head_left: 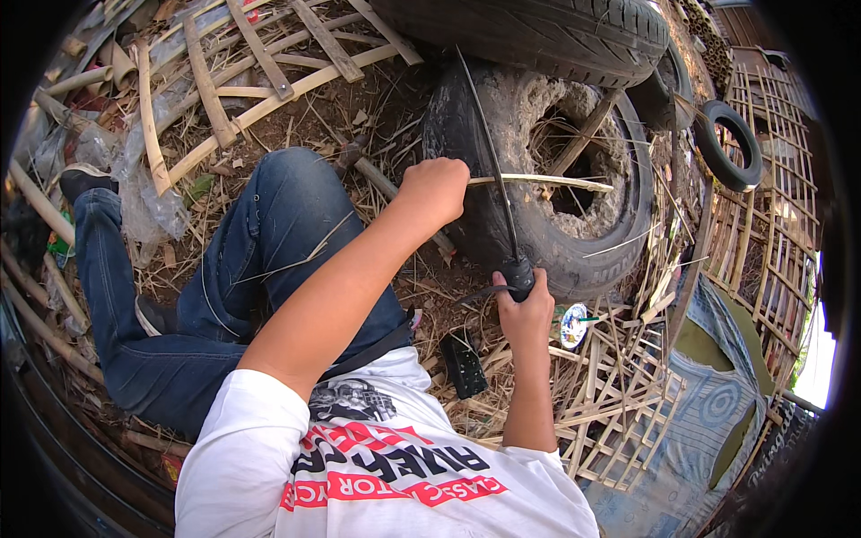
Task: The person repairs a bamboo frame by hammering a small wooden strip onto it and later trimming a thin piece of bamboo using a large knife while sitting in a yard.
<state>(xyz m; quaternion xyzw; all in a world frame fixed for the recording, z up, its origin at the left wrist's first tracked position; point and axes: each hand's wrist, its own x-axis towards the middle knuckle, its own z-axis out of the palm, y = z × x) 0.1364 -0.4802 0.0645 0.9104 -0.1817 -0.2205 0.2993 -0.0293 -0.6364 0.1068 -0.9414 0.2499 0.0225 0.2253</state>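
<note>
My left hand (435, 190) is closed in a fist around one end of a thin pale bamboo strip (560, 181), which sticks out to the right. In my right hand (527, 309) is the dark handle of a machete (488, 148). Its long narrow blade points up and away, tilted left, and crosses the strip a little right of my left fist. Whether the edge bites into the strip, I cannot tell. Behind both lies a large worn tyre (619, 247) on its side, its middle lined with a rough crumbly mass.
Another tyre (574, 36) rests above the large one, and a smaller tyre (731, 143) is farther right. A woven bamboo lattice (619, 403) lies at lower right beside blue cloth (708, 408). A dark rectangular object (462, 361) lies near my waist. A slatted bamboo frame (211, 99) occupies the upper left.
</note>
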